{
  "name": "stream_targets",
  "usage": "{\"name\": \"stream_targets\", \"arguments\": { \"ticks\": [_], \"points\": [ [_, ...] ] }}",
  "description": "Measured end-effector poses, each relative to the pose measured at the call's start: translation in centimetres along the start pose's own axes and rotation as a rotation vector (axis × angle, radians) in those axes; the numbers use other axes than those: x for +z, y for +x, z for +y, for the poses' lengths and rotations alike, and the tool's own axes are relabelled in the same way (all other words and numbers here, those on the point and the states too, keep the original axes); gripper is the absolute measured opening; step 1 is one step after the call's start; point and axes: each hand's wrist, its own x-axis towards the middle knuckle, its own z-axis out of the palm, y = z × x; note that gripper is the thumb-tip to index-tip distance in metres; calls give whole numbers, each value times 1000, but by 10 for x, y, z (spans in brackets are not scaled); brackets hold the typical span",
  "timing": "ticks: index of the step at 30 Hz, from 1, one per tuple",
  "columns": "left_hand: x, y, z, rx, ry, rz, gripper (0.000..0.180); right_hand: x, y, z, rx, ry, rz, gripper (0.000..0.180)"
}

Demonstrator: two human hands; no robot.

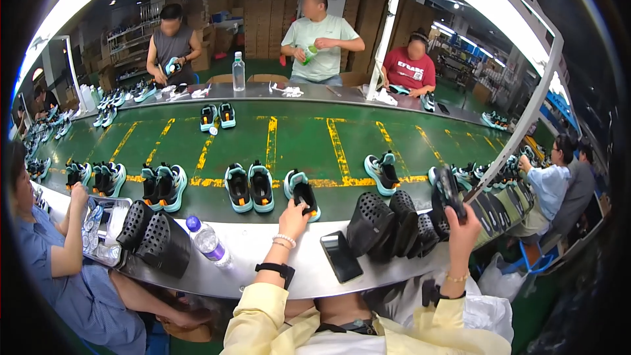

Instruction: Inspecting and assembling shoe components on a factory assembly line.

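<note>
My left hand [292, 218] reaches over the bench edge, its fingers closed on the near end of a black and teal sneaker [302, 190] with an orange accent. That sneaker sits tilted at the front of the green belt. On the right, my right hand [464, 222] is raised and closed around a dark, elongated thing [449, 189], too blurred to name. Below and left of it stand several black clogs [371, 225] with holes. Another sneaker [382, 172] is on the belt between my hands, and a pair [250, 187] stands left of my left hand.
A black phone [341, 256] and a purple-labelled bottle [208, 242] are on the metal bench [263, 275]. More black clogs [158, 240] stand at the left, beside a tray [105, 230]. More sneakers [164, 187] line the green belt [296, 138]. Co-workers sit around it; a white post [519, 135] rises at right.
</note>
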Motion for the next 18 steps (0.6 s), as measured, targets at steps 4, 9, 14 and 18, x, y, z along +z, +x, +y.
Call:
{"name": "stream_targets", "arguments": {
  "ticks": [4,9,14,18],
  "points": [
    [0,1,-2,-24,-87,-24,32,77,-22,-105,3,320,-395,31],
    [-23,17,-16,17,-59,-99,35,216,-40,-86,-225,-130,-707,51],
    [-16,12,-29,30,-174,-48,30,289,-21,-87,-18,-236,-943,47],
    [17,9,-47,46,-259,71,32,363,-29,-36,-241,-319,-795,46]
  ]
}}
